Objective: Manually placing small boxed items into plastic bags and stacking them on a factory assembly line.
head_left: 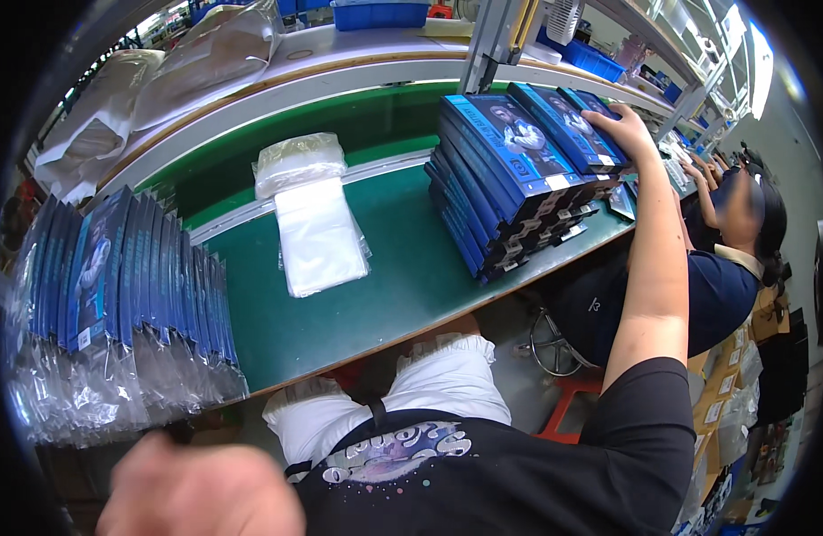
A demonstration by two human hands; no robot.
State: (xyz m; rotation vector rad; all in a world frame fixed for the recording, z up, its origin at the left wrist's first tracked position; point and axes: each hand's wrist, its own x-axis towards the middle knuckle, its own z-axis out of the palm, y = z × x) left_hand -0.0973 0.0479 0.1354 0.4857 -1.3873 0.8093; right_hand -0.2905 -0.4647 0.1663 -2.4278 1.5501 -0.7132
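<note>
My right hand (pixel 623 136) reaches to the stacks of flat blue boxes at the right of the green table, its fingers curled over the edge of a blue box (pixel 583 125) on top. Beside it stands a taller stack with a printed blue box (pixel 512 143) uppermost. Low at the left, my left hand (pixel 201 491) is smeared by motion, near the bagged boxes; its fingers cannot be made out. A pile of clear plastic bags (pixel 320 237) lies flat in the middle of the table.
Several blue boxes in clear bags (pixel 125 268) stand upright in a row at the left table edge. A shelf (pixel 340 62) with a blue bin (pixel 380 14) runs behind. A co-worker (pixel 720 268) sits close by on the right, near a red stool (pixel 568 406).
</note>
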